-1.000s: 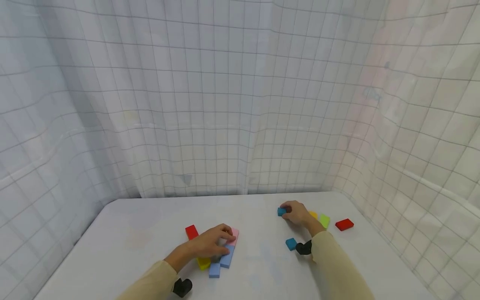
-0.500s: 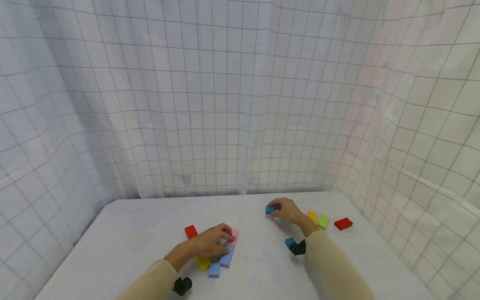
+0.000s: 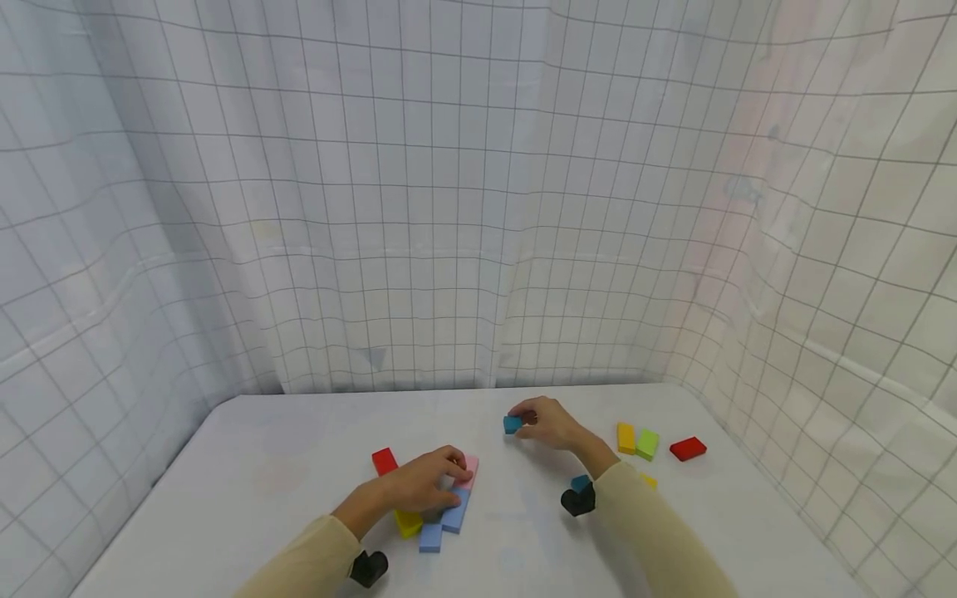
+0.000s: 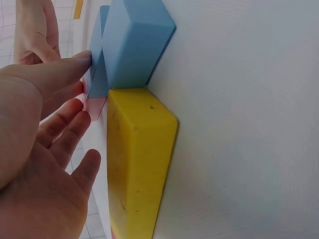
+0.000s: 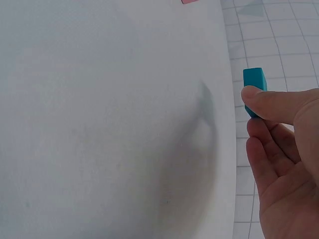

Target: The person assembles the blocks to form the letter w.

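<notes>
My right hand pinches a small teal block between thumb and fingertips. In the right wrist view the teal block sticks out above the thumb, and a shadow falls on the table below. My left hand rests over a cluster of flat blocks, its fingers loosely bent. In the left wrist view its thumb touches a light blue block, and fingertips lie at a pink block. Beside them are another light blue block and a yellow block. A red block pokes out behind the hand.
On the white table's right side lie an orange-yellow block, a lime green block and a red block. Near the right sleeve are a second teal block and a partly hidden yellow block. A checked curtain surrounds the table.
My right hand has carried the teal block leftward across the back of the table, uncovering the orange-yellow and lime green blocks. The left hand stays in place on its cluster.
</notes>
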Motion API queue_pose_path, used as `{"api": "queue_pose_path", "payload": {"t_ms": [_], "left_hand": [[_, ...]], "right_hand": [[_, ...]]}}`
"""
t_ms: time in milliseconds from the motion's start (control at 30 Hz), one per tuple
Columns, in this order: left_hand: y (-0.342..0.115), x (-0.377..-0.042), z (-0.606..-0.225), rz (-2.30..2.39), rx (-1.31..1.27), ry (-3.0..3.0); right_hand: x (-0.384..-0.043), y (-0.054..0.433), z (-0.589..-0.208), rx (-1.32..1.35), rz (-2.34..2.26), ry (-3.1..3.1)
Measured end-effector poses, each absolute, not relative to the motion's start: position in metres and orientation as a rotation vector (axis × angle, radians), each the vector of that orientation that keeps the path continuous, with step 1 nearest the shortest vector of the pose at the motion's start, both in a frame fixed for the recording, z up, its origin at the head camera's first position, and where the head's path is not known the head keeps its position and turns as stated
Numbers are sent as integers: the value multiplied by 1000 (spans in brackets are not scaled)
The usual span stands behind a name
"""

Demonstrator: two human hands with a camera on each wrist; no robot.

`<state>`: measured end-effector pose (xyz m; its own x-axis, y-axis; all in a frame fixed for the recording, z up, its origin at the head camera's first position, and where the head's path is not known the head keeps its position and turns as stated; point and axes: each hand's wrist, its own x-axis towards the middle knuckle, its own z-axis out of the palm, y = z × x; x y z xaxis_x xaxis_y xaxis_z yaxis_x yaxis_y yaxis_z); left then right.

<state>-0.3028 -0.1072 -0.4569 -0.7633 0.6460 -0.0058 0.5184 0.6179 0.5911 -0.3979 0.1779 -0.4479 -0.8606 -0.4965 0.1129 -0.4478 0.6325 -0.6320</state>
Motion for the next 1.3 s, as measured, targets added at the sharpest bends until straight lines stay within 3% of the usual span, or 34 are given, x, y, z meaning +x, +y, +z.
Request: {"api": "queue_pose_path", "payload": {"t_ms": [1300], "left_hand": [[-108,-305,-461,875,972,2613]], "right_hand": [[-386,137,-469,-1022,-989,2649]]}}
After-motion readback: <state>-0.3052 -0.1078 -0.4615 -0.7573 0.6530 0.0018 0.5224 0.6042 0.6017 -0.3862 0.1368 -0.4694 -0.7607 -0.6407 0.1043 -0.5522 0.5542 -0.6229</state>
